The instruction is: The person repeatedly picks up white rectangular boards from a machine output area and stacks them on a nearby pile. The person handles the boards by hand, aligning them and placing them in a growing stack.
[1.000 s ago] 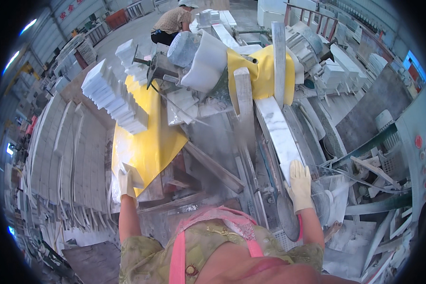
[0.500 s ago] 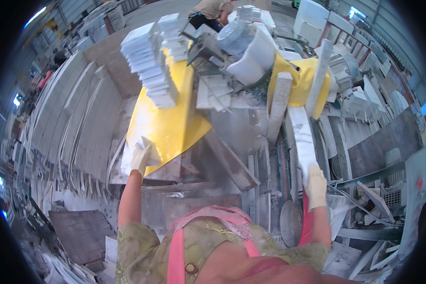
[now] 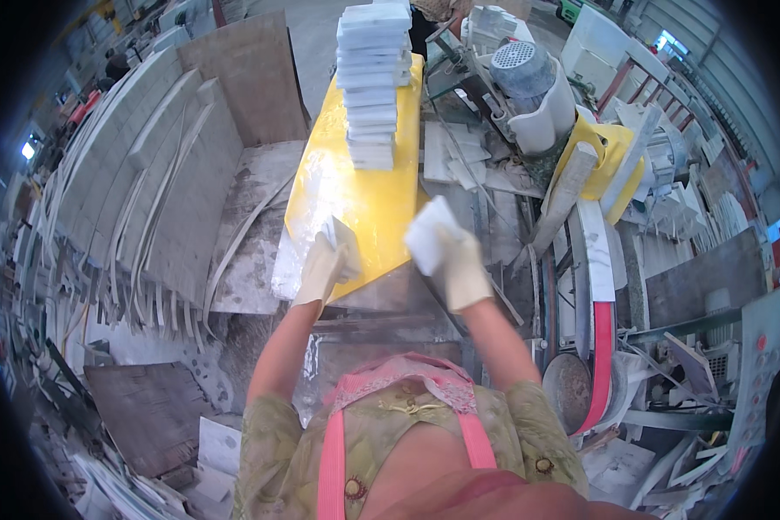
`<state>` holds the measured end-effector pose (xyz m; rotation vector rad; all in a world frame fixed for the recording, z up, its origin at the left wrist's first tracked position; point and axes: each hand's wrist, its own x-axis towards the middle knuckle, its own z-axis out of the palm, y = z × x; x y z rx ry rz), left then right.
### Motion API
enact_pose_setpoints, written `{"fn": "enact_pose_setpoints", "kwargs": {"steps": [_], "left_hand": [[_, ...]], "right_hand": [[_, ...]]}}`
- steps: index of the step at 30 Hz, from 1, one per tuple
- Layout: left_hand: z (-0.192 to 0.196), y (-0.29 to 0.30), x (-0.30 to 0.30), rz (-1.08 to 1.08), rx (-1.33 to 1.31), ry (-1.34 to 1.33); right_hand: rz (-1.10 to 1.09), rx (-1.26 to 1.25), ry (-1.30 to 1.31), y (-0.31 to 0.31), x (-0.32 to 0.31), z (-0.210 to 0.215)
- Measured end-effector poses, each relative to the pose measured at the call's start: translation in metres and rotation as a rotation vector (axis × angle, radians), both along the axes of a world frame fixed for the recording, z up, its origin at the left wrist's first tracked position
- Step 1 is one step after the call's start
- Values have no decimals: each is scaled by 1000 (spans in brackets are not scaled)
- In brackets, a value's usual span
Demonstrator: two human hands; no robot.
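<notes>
In the head view, my left grip (image 3: 323, 264), in a cream glove, is clamped on a small white piece (image 3: 341, 236) over the near part of the yellow sheet (image 3: 381, 204). My right grip (image 3: 459, 270), gloved alike and slightly blurred, is closed on a white tile (image 3: 429, 236) that it holds tilted at the sheet's right edge; whether that is one tile or several I cannot tell. Farther off, a tall stack of white tiles (image 3: 371, 95) stands on the sheet, which lies over a bench (image 3: 288, 270).

On the left I have an open bay (image 3: 253, 195): long grey slabs (image 3: 182, 186) stand on edge along its left side, and a brown board (image 3: 244, 82) bounds its far side. On the right, a gridded crate (image 3: 718, 362) sits partly hidden among scraps, its contents too obscured to tell. Nearer the middle, a red belt (image 3: 602, 347) curves past a dull round wheel (image 3: 570, 393), with white marble strips (image 3: 598, 260) lined up beyond its red stretch.
</notes>
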<state>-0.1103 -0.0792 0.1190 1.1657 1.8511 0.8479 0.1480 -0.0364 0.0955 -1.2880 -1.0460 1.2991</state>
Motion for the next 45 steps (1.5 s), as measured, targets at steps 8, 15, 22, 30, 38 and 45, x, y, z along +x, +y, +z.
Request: {"fn": "enact_pose_setpoints", "kwargs": {"steps": [8,15,22,30,38,45], "left_hand": [[-9,1,-3,46,28,97],[-36,20,14,129,124,-83],[-34,19,31,241,92,144],[-35,23,37,232,211,45],[-1,9,82,188,153,42],[-12,25,58,214,161,-47]], "right_hand": [[324,90,-271,-7,-137,-49],[788,541,-679,-5,-86,-23],[558,694,-666,-5,61,-23],[-269,163,-1057,-71,386,-41],[63,-83,-1618,-106,454,-43],[-129,147,-1901,-69,422,-69]]}}
